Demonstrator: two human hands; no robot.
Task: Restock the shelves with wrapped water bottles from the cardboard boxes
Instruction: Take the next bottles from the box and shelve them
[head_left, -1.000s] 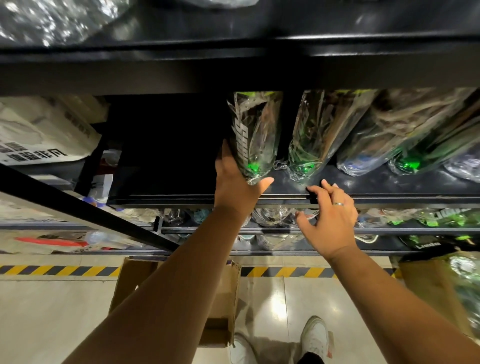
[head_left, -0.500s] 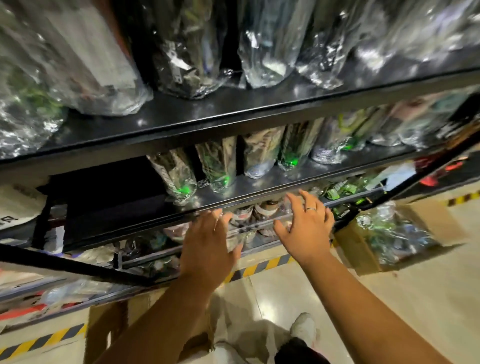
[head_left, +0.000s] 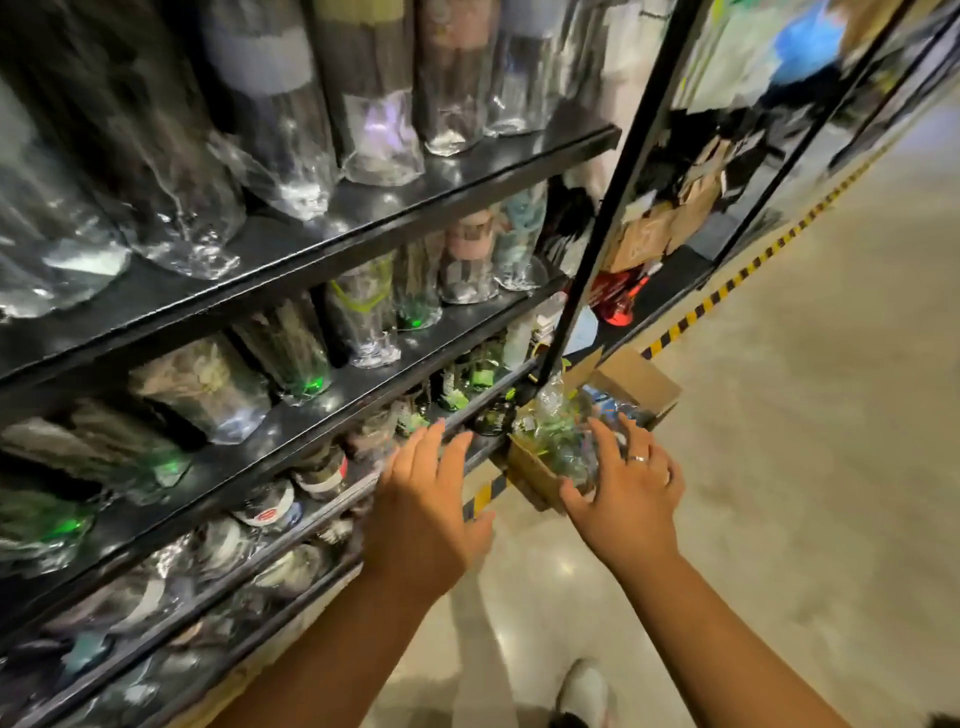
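A cardboard box (head_left: 636, 382) sits on the floor at the foot of the rack, with several wrapped water bottles (head_left: 558, 431) in clear plastic inside it. My right hand (head_left: 631, 488), a ring on one finger, hangs spread and empty just over the near end of the box. My left hand (head_left: 423, 506) is stretched out flat beside it, in front of the lower shelf edge, holding nothing. Wrapped bottles with green bases (head_left: 291, 353) stand in a row on the black shelf (head_left: 363, 389) to the left.
The black metal rack has several shelves packed with wrapped bottles. A slanted black upright post (head_left: 608, 208) runs past the box. Yellow-black hazard tape (head_left: 727, 288) marks the floor along the rack. Beige floor opens to the right; my white shoe (head_left: 584, 691) is below.
My left hand let go of the bottle set on the shelf. Both hands dropped away from the shelf edge and swung right, toward the box on the floor, as my view turned right.
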